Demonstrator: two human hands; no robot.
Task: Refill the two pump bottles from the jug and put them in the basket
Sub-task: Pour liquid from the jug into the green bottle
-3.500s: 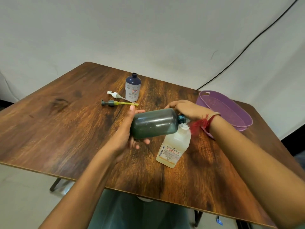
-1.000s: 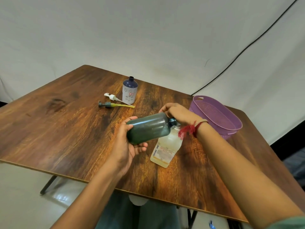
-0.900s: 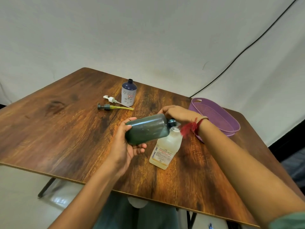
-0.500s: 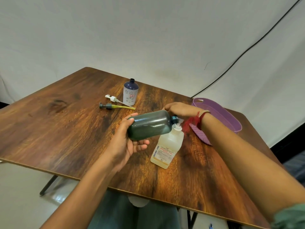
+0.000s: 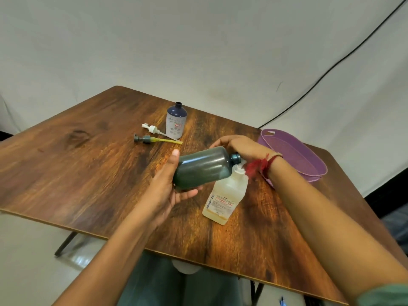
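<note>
A red thread [image 5: 256,167] with a frayed tassel was tied at the wrist of the right hand [image 5: 239,146], with a thin tan band [image 5: 275,155] just beside it. Both forearms were bare; a green sleeve [image 5: 385,294] began high on the right arm, and grey-green trousers [image 5: 176,283] covered the legs.

- Dark green bottle [image 5: 203,166]: uncapped, held off the table [image 5: 88,173], tipped near horizontal, mouth right at the pale bottle's neck.
- Pale translucent bottle [image 5: 225,195]: printed label, open white neck, standing on the table under the green mouth.
- Navy bottle [image 5: 176,123]: white label, uncapped, upright, further back.
- White pump [image 5: 152,128] and grey pump [image 5: 145,139] with yellow tube: lying flat, just beside the navy bottle.
- Purple basket [image 5: 315,174]: on the table's right side.
</note>
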